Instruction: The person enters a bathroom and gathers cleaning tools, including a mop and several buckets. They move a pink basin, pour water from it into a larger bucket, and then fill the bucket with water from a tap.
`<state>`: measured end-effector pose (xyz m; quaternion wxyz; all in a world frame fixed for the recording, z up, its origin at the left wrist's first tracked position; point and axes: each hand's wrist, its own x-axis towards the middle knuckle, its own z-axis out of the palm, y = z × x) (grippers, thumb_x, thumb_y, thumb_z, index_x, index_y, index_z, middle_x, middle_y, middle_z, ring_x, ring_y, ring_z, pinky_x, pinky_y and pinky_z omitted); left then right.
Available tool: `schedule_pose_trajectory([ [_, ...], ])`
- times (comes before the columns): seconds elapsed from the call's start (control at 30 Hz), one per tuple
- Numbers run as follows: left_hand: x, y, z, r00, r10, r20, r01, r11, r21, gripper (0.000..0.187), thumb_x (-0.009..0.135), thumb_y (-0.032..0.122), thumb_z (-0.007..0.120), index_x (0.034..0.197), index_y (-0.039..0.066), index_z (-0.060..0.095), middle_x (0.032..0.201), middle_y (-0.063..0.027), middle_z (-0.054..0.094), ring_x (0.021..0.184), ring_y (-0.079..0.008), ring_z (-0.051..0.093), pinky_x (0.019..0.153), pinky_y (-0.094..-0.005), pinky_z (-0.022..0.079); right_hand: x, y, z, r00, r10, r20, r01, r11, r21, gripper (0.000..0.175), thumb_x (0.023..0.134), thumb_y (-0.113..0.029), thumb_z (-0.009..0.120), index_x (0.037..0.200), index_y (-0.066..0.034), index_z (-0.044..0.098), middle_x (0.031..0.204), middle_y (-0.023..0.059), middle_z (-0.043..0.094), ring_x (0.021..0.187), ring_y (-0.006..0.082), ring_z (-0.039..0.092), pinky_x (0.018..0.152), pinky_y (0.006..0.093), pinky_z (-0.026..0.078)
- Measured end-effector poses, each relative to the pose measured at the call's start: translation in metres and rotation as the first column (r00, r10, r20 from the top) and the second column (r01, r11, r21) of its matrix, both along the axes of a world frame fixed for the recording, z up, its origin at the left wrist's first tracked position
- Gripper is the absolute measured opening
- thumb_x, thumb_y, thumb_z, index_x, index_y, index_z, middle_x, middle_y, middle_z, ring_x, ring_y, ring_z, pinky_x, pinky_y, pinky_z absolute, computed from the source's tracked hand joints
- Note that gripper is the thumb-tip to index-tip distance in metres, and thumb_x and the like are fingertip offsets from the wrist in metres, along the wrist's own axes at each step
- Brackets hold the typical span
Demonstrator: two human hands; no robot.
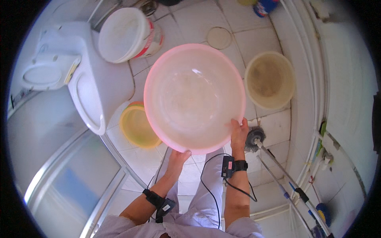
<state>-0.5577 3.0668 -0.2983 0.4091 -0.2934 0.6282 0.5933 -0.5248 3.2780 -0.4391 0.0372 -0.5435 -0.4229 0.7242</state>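
A large pink-rimmed plastic basin (193,98) is held up in front of me over the tiled floor, and its inside faces the camera. My left hand (176,160) grips its near rim at the lower left, with the thumb on the edge and the fingers hidden beneath. At the lower right my right hand (238,134) grips the rim, fingertips over the edge. Both wrists wear black straps with small cabled devices. A yellow basin (140,128) sits on the floor to the left, partly hidden behind the pink one.
A white toilet (104,80) stands left, beside a lidded white bucket (125,35). A cream bucket (270,80) is at the right, above a mop head (255,139) whose poles lean toward the lower right. A framed glass shower panel (77,175) is at the lower left.
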Motion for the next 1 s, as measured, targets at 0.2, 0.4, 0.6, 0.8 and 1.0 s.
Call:
schedule_pose_trajectory([
  [0.2, -0.004, -0.009, 0.047, 0.940, 0.305, -0.151, -0.305, 0.952, 0.026, 0.058, 0.090, 0.009, 0.057, 0.139, 0.001, 0.026, 0.129, -0.0131, 0.048, 0.117, -0.0207, 0.051, 0.091, -0.0343, 0.050, -0.022, -0.048, 0.051, 0.994, 0.108, -0.009, -0.107, 0.992, 0.068, 0.022, 0.084, -0.007, 0.060, 0.102, 0.0017, 0.051, 0.089, 0.0093, 0.062, 0.071, 0.0135, 0.060, 0.061, 0.0267, 0.050],
  [0.4, -0.024, -0.043, 0.083, 0.862, 0.417, -0.288, -0.445, 0.894, -0.039, 0.061, 0.091, 0.006, 0.056, 0.141, 0.007, 0.020, 0.127, -0.0137, 0.047, 0.112, -0.0215, 0.054, 0.089, -0.0334, 0.051, -0.043, -0.115, 0.093, 0.979, 0.177, 0.103, -0.181, 0.983, 0.023, 0.024, 0.085, -0.011, 0.062, 0.101, -0.0013, 0.047, 0.083, 0.0070, 0.058, 0.059, 0.0117, 0.053, 0.047, 0.0262, 0.044],
  [0.6, -0.038, -0.094, 0.098, 0.745, 0.483, -0.460, -0.599, 0.788, -0.142, 0.059, 0.090, 0.002, 0.051, 0.141, 0.005, 0.023, 0.130, -0.0125, 0.045, 0.110, -0.0180, 0.051, 0.092, -0.0297, 0.046, -0.062, -0.190, 0.146, 0.979, 0.186, 0.081, -0.176, 0.977, -0.122, 0.038, 0.088, -0.017, 0.064, 0.112, -0.0041, 0.038, 0.082, 0.0092, 0.058, 0.045, 0.0116, 0.048, 0.035, 0.0255, 0.036],
  [0.8, -0.068, -0.198, 0.118, 0.599, 0.336, -0.726, -0.697, 0.665, -0.268, 0.052, 0.083, -0.002, 0.043, 0.135, 0.001, 0.036, 0.125, -0.0098, 0.048, 0.111, -0.0163, 0.048, 0.096, -0.0305, 0.040, -0.067, -0.236, 0.197, 0.880, 0.436, -0.188, -0.472, 0.848, -0.243, 0.046, 0.096, -0.035, 0.055, 0.124, -0.0041, 0.035, 0.083, 0.0142, 0.063, 0.056, 0.0161, 0.061, 0.046, 0.0252, 0.046],
  [1.0, -0.117, -0.335, 0.177, 0.631, 0.182, -0.755, -0.676, 0.607, -0.418, 0.038, 0.083, 0.003, 0.049, 0.121, 0.000, 0.050, 0.108, -0.0076, 0.056, 0.095, -0.0155, 0.053, 0.085, -0.0291, 0.044, -0.048, -0.214, 0.198, 0.775, 0.608, -0.172, -0.632, 0.745, -0.213, 0.047, 0.097, -0.038, 0.050, 0.131, -0.0065, 0.038, 0.094, 0.0174, 0.067, 0.062, 0.0175, 0.065, 0.054, 0.0273, 0.050],
])
